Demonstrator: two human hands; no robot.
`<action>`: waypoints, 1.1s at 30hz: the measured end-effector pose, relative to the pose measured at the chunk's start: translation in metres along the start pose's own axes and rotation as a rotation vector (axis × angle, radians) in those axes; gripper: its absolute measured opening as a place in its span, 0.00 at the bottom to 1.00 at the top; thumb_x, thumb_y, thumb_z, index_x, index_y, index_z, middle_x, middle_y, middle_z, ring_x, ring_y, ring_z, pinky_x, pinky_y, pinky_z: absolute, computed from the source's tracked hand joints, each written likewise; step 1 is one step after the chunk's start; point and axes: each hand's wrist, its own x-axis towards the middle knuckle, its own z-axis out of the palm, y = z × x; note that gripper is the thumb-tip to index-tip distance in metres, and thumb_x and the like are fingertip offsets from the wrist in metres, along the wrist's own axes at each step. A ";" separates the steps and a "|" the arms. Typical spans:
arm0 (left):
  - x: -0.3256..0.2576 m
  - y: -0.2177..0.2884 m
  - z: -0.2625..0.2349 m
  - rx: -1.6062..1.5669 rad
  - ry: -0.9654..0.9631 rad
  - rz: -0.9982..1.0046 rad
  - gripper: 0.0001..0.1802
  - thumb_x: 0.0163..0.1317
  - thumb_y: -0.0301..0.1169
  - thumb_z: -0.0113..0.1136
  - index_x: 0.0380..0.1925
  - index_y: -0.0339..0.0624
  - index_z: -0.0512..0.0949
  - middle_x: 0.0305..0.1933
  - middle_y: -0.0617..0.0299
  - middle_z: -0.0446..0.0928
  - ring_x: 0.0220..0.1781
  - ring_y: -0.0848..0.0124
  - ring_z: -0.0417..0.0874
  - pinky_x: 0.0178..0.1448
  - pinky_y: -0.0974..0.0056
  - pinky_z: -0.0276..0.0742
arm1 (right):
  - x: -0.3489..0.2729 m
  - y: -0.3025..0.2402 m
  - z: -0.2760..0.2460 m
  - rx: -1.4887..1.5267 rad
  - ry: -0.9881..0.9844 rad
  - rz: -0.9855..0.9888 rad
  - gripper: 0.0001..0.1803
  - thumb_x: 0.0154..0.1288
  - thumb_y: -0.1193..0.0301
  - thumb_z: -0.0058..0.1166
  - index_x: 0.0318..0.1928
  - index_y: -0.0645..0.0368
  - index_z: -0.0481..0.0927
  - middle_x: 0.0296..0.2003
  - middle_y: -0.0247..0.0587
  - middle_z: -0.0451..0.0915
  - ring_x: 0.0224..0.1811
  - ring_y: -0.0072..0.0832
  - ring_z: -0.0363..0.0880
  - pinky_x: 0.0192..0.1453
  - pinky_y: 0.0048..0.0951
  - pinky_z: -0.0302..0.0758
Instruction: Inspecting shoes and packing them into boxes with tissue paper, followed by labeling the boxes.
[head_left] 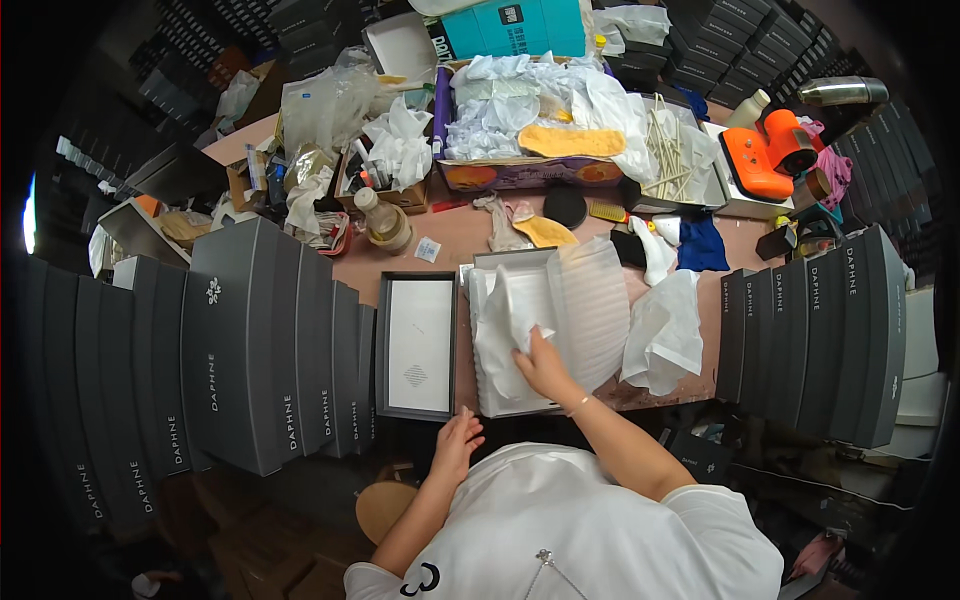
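My right hand (545, 366) is closed on a sheet of white tissue paper (505, 312), gripping it over an open shoebox (520, 259). Ridged white foam wrap (597, 300) lines this box and spreads out past its right side. What lies under the paper is hidden. Just below the table's near edge, my left hand (458, 444) holds nothing, its fingers loosely stretched and slightly apart. Closest to it is a grey shoebox lid (419, 345), inner white face up, left of the open box. Another crumpled tissue sheet (664, 332) lies to the right.
Grey shoeboxes (240, 340) stand in a row on the left, with more (815, 340) on the right. Behind, a purple carton (530, 176) overflows with white paper. An orange tape dispenser (768, 155), a bottle (383, 220) and a bundle of sticks (668, 155) stand around it.
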 end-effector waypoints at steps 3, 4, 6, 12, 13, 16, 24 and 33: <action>0.032 -0.013 0.017 -0.181 -0.009 -0.201 0.21 0.61 0.49 0.63 0.41 0.44 0.75 0.37 0.65 0.73 0.37 0.71 0.73 0.45 0.62 0.69 | -0.004 0.029 0.037 -0.209 -0.183 0.057 0.43 0.57 0.71 0.54 0.69 0.67 0.47 0.37 0.72 0.76 0.39 0.64 0.75 0.45 0.53 0.72; 0.044 -0.021 0.015 -0.186 -0.004 -0.190 0.19 0.61 0.47 0.63 0.39 0.44 0.75 0.34 0.65 0.73 0.36 0.71 0.72 0.44 0.63 0.69 | -0.006 0.024 0.036 -0.263 -0.229 0.084 0.44 0.58 0.71 0.54 0.70 0.67 0.45 0.38 0.74 0.76 0.40 0.65 0.74 0.46 0.53 0.72; 0.063 -0.035 0.011 -0.193 0.002 -0.171 0.14 0.62 0.43 0.63 0.34 0.46 0.76 0.30 0.67 0.72 0.34 0.73 0.71 0.42 0.66 0.68 | -0.010 0.045 0.036 -0.191 -0.193 0.012 0.47 0.56 0.71 0.55 0.71 0.66 0.41 0.35 0.74 0.75 0.39 0.64 0.76 0.45 0.53 0.74; -0.022 0.009 0.059 0.721 -0.063 1.096 0.08 0.54 0.25 0.68 0.29 0.36 0.77 0.46 0.51 0.78 0.50 0.58 0.78 0.58 0.62 0.70 | -0.013 0.074 0.013 -0.061 -0.265 0.075 0.43 0.58 0.71 0.53 0.70 0.68 0.46 0.41 0.73 0.75 0.45 0.62 0.75 0.48 0.50 0.73; -0.026 0.014 0.065 0.891 -0.096 1.256 0.08 0.52 0.26 0.69 0.27 0.37 0.78 0.50 0.48 0.76 0.54 0.52 0.75 0.60 0.58 0.69 | -0.015 0.065 0.011 -0.006 -0.204 0.029 0.42 0.59 0.71 0.52 0.69 0.69 0.47 0.41 0.73 0.75 0.45 0.62 0.75 0.48 0.50 0.73; -0.027 0.015 0.074 1.197 -0.181 1.422 0.10 0.50 0.32 0.71 0.24 0.38 0.79 0.61 0.43 0.69 0.66 0.42 0.64 0.67 0.49 0.62 | -0.022 0.051 0.017 0.089 -0.047 -0.099 0.37 0.60 0.72 0.51 0.67 0.70 0.52 0.41 0.71 0.76 0.45 0.60 0.76 0.49 0.50 0.73; -0.023 0.024 0.079 0.927 -0.221 1.120 0.06 0.59 0.24 0.58 0.36 0.36 0.79 0.56 0.48 0.73 0.58 0.53 0.74 0.62 0.55 0.69 | -0.024 0.068 0.034 -0.030 -0.155 -0.195 0.30 0.60 0.73 0.50 0.62 0.69 0.61 0.40 0.68 0.77 0.44 0.57 0.77 0.48 0.48 0.73; 0.090 0.067 0.151 1.634 -0.443 1.084 0.16 0.60 0.36 0.57 0.44 0.36 0.75 0.59 0.44 0.70 0.60 0.47 0.71 0.63 0.43 0.65 | -0.083 -0.019 -0.135 -0.027 -0.173 -0.007 0.19 0.61 0.73 0.52 0.53 0.64 0.74 0.41 0.57 0.78 0.41 0.52 0.78 0.46 0.43 0.75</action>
